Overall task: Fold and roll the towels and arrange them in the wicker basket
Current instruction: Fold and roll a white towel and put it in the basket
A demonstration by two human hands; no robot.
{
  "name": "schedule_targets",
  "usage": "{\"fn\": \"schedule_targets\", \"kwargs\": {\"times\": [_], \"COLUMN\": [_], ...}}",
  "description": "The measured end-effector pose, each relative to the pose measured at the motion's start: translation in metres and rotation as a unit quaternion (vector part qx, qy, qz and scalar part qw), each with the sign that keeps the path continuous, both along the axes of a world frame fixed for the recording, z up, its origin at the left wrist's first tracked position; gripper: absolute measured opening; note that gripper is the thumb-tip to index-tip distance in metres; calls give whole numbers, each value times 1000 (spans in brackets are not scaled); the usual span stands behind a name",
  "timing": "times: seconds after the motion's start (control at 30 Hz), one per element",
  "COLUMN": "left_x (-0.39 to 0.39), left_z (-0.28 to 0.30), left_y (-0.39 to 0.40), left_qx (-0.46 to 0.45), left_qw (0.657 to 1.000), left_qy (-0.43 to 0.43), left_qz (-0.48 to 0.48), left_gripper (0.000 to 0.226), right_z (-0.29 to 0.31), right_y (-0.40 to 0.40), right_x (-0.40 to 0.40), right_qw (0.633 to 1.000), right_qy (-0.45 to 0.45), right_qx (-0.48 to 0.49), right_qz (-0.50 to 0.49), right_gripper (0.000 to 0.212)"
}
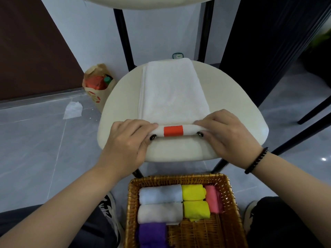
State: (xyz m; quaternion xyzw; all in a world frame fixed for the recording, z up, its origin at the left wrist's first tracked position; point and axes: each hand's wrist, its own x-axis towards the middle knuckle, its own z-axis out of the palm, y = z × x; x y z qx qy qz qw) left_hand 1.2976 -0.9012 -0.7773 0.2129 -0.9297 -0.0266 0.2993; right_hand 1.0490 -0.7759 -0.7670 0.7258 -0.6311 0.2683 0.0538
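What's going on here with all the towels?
A person is rolling up a folded white towel on a cream chair seat. The left hand and right hand each hold an end of the roll just started at the near edge. Six rolled towels already sit in the wicker basket below.

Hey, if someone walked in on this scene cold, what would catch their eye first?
Probably the orange band on the white towel, which lies folded on the cream chair seat while the left hand and right hand grip its rolled near end. Next, the wicker basket below, holding rolled towels: pale blue, white, purple, yellow and pink.
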Motion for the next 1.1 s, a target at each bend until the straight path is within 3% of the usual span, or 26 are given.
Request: {"fn": "schedule_targets", "kwargs": {"times": [0.13,0.23,0.3,0.43,0.53,0.63,0.7,0.8,0.9,1.1], "left_x": [-4,-10,-14,-20,-21,-19,-16,-8,2,0], "left_z": [3,8,12,21,24,24,22,15,4,-1], "left_y": [6,15,16,9,5,-1,-5,-7,-9,-3], "left_qx": [94,191,231,230,195,100,23,-51,-9,15], "left_qw": [994,976,960,948,956,979,995,999,999,999], "left_qy": [47,89,104,81,56,38,34,-5,-32,-13], "left_qz": [7,59,119,206,212,172,89,6,-7,34], "left_gripper": [29,18,10,18,21,16,11,20,36,35], "right_z": [8,15,18,11,3,-5,-6,-6,-7,4], "right_y": [-3,-10,-14,-18,-19,-18,-15,-9,-7,-10], "right_x": [6,8,10,16,18,16,14,3,-6,-1], "right_qw": [988,957,952,967,990,986,982,989,998,997], "right_qy": [-142,-250,-265,-216,-82,84,123,105,52,-72], "right_qx": [53,132,122,55,-56,-133,-141,-99,-35,10], "right_qz": [-12,-65,-93,-126,-102,-60,-24,16,26,-5], "right_gripper": [36,14,9,3,3,7,7,19,38,37]}}
